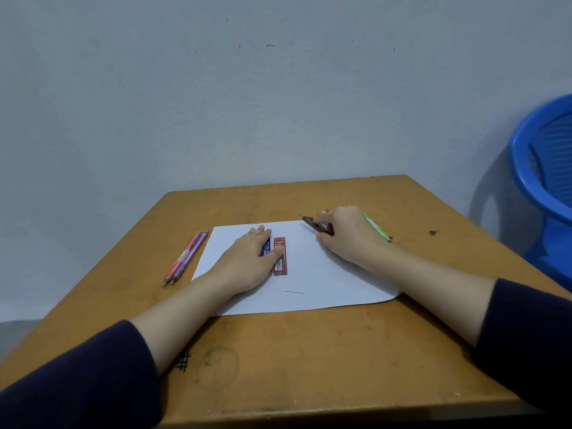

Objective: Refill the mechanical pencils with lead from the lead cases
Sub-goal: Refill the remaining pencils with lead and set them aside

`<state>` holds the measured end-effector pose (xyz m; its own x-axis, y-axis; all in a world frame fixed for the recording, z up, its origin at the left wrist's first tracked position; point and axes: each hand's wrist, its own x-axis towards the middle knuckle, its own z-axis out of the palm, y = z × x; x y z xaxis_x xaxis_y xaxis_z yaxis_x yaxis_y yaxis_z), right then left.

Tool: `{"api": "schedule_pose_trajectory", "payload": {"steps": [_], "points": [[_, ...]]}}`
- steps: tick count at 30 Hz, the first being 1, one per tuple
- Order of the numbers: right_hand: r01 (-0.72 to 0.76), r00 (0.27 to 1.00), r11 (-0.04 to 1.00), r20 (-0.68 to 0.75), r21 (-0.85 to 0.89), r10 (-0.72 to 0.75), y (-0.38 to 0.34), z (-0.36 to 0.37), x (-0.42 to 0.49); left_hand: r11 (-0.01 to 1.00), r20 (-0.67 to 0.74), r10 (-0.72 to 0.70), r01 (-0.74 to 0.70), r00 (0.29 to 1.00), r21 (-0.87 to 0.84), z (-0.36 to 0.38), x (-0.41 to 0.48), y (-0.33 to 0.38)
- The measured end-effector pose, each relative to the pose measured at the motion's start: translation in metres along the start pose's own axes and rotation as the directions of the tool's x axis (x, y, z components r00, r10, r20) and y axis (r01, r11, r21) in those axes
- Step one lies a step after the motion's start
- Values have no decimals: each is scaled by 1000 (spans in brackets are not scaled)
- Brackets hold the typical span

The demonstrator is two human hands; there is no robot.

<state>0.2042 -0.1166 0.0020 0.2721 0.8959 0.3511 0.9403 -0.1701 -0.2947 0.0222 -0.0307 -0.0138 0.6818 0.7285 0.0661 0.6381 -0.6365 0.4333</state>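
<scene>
A white sheet of paper (325, 280) is laid on a wooden table (309, 366), and directions are given from the sheet's middle, with twelve o'clock towards the wall (216, 88). The left hand (247, 258) is laid palm down on the sheet at about ten o'clock, its fingers straight and nothing gripped. A blue lead case (266, 246) is partly covered by those fingers, and a red lead case (280, 261), lying just beside the blue one on its three o'clock side, is touched by the thumb. A dark mechanical pencil (311, 224) is grasped by the curled fingers of the right hand (346, 233) at about one o'clock, over the sheet's far right corner, with one end pointed towards eleven o'clock. A green mechanical pencil (376, 227) is seen on the bare wood at two o'clock, partly hidden behind the right hand. Pink and purple mechanical pencils (185, 258) are laid side by side off the sheet at nine o'clock, their tips turned towards seven o'clock; their number cannot be told for certain. A loose lead (294, 292) is left on the sheet at six o'clock, well apart from both hands. Both forearms are bared below dark sleeves (77, 382). A blue plastic chair (532, 168) is placed beyond the table's edge at three o'clock.
</scene>
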Motion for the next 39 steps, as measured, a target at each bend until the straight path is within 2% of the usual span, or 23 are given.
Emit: {"api": "schedule_pose_trajectory", "payload": {"steps": [5,11,16,23,28,33,39], "points": [[25,1000,994,8,-109,-24,-1,-1,1,1000,4,-1,1,1000,-12,0,-1,0],[8,1000,992,20,-127,-5,-5,-5,0,1000,9,0,0,1000,3,-1,-1,1],[48,999,989,12,-142,-47,-6,-6,-2,1000,-9,-2,1,1000,-27,-1,-2,1],[151,988,984,11,92,-153,-27,-8,-19,992,-134,-36,20,990,-123,-14,-4,3],[279,950,946,93,168,-297,-40,-2,-31,998,-279,-2,-14,960,-56,-37,4,-15],[249,922,946,249,209,-298,-40,8,-36,995,-320,-99,90,942,-43,-57,11,-40],[258,903,954,312,156,-295,-39,12,-35,951,-332,-309,292,891,-103,-67,14,-65]]}}
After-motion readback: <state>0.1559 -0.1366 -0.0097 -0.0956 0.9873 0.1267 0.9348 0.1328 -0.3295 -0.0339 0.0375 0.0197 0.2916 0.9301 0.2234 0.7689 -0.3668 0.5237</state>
